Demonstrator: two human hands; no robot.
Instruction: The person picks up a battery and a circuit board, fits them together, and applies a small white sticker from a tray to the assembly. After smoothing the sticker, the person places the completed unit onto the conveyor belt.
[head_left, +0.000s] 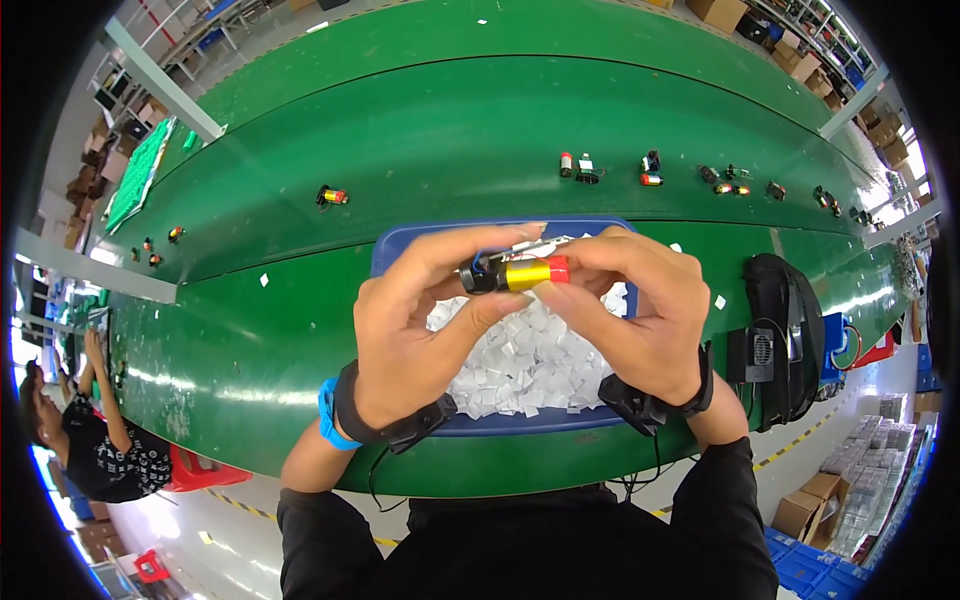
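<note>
Between my two hands, over the blue bin [500,427], is a small battery assembly [527,275]: a yellow cylindrical cell with a red end, a black part and thin dark wires. My left hand [405,320] is closed on its black end, thumb below and fingers above. The red end is pinched by my right hand [648,310], its thumb against the cell. A thin flat piece along the assembly's top is partly hidden by my fingers. Many small white square pieces [525,360] fill the bin below.
More battery assemblies [333,196] lie spaced along the green bench [450,130]. At right are a black bag [785,345] and a black box with a round grille [750,355]. Another person [95,440] sits at far left. Cables hang below my wrists.
</note>
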